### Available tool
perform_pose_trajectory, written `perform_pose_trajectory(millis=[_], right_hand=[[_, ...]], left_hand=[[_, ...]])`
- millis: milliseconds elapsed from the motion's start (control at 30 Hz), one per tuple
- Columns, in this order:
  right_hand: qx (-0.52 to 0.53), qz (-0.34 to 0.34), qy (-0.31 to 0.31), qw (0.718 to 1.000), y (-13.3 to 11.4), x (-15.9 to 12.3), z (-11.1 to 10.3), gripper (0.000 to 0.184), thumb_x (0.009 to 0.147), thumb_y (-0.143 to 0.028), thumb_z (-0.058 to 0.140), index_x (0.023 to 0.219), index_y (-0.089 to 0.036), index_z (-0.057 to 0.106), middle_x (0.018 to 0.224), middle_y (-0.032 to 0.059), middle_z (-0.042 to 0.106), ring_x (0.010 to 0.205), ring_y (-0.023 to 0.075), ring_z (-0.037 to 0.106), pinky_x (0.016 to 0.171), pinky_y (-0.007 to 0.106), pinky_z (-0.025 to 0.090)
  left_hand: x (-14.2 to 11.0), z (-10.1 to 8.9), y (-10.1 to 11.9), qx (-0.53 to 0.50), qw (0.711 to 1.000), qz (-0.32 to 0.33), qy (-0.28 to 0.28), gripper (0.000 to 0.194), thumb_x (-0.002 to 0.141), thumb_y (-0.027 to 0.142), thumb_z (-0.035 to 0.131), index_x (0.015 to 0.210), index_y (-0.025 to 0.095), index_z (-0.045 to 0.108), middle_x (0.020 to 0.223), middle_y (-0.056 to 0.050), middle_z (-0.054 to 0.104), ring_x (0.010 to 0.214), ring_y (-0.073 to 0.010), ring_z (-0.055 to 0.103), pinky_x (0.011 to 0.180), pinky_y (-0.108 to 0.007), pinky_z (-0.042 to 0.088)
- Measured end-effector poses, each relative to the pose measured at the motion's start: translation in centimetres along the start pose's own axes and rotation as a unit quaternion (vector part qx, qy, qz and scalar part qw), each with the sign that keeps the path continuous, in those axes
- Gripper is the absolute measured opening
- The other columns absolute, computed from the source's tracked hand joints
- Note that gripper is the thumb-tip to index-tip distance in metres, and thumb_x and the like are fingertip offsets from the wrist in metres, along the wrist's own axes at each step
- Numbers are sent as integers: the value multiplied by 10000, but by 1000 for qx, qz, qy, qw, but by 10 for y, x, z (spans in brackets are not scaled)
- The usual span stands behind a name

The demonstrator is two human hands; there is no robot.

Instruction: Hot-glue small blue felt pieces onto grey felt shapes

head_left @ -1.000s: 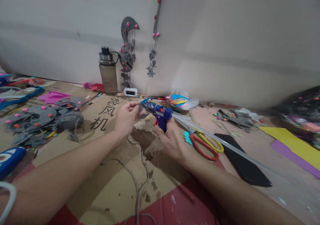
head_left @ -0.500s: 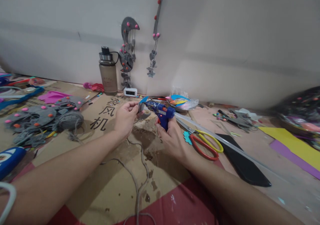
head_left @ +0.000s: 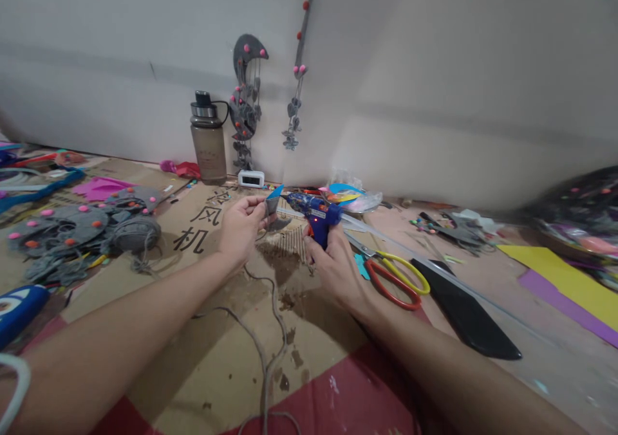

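My left hand pinches a small grey felt piece with a blue tip rising above the fingers. My right hand is wrapped round the handle of a blue hot glue gun, which has a small red light lit. The gun's nozzle points left, close to the grey piece; I cannot tell whether they touch. A long clear glue stick sticks out of the gun's back. Grey cord runs down the cardboard below my hands.
Scissors with red and yellow handles and a black phone-like slab lie to the right. Grey felt shapes with pompoms lie left. A bottle and small white clock stand by the wall, where felt moons hang.
The glue gun in my right hand has moved slightly right, its nozzle drawing back from the felt piece. My left hand keeps its pinch almost in place.
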State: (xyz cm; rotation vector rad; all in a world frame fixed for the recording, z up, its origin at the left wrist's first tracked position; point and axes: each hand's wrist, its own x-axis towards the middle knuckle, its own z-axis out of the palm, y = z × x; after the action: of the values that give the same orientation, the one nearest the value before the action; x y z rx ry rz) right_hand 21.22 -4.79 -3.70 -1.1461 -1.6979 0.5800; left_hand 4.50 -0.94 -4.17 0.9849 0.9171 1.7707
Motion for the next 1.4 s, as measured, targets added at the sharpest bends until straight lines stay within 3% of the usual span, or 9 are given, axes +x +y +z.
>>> perform_pose_trajectory(millis=[167,300,467,567,733,900,1100,1200,1400], right_hand=[[119,106,-40,986,12,6,3,187,767,-264,472,937,-205,522,733,-3,588,572,141,518,562,275,437],[12,148,-83,985,19,16,0,87,728,-252,481,768,-191,529,660,0,575,600,143,523,537,242,389],[-206,98,-181,957,20,19,-9,149,745,-284,513,637,-181,514,664,55,557,594,159,495,557,278,363],[-253,9,-100,962,13,16,-12,193,772,-359,538,698,-181,528,791,100,560,763,224,532,710,356,413],[87,-18,-38,995,-17,11,-4,190,837,-369,520,926,-211,461,990,74,559,949,187,547,864,363,437],[415,41,-104,903,-36,9,17,257,833,-355,568,985,-256,386,957,4,596,863,124,594,814,312,480],[375,69,-43,923,-36,9,13,202,809,-331,593,925,-248,450,708,-66,476,552,68,439,491,187,399],[290,33,-16,956,-31,10,8,144,829,-322,557,931,-231,511,807,-22,529,668,89,488,561,202,425],[157,-36,7,987,-23,11,5,142,858,-305,507,947,-225,585,934,33,603,850,158,551,768,308,473]], left_hand=[[9,0,13,-5,999,17,30,128,700,218,683,794,144,638,799,-32,662,747,-128,639,755,-329,567],[18,0,29,7,997,69,44,98,720,200,662,792,141,631,768,-26,655,741,-123,640,780,-337,564],[16,3,45,85,985,147,10,144,745,250,658,848,150,646,735,-11,649,708,-125,645,773,-322,561],[9,6,49,147,974,172,-14,169,767,270,639,884,148,650,806,-31,675,744,-135,658,779,-309,552],[-6,9,48,333,900,273,-71,197,826,252,564,975,181,671,951,-58,711,845,-152,663,815,-290,509],[-18,10,48,412,824,363,-143,223,841,203,533,1016,210,671,1071,-46,701,974,-156,643,891,-281,465],[-27,24,49,320,922,180,-121,196,820,274,564,950,176,672,906,-46,711,810,-159,657,771,-296,520],[-30,31,43,177,976,43,-121,219,779,311,616,932,160,658,891,-55,701,761,-157,657,729,-307,547],[-36,39,38,10,992,-72,-107,232,723,237,676,942,168,640,844,-55,693,767,-166,668,716,-326,562]])
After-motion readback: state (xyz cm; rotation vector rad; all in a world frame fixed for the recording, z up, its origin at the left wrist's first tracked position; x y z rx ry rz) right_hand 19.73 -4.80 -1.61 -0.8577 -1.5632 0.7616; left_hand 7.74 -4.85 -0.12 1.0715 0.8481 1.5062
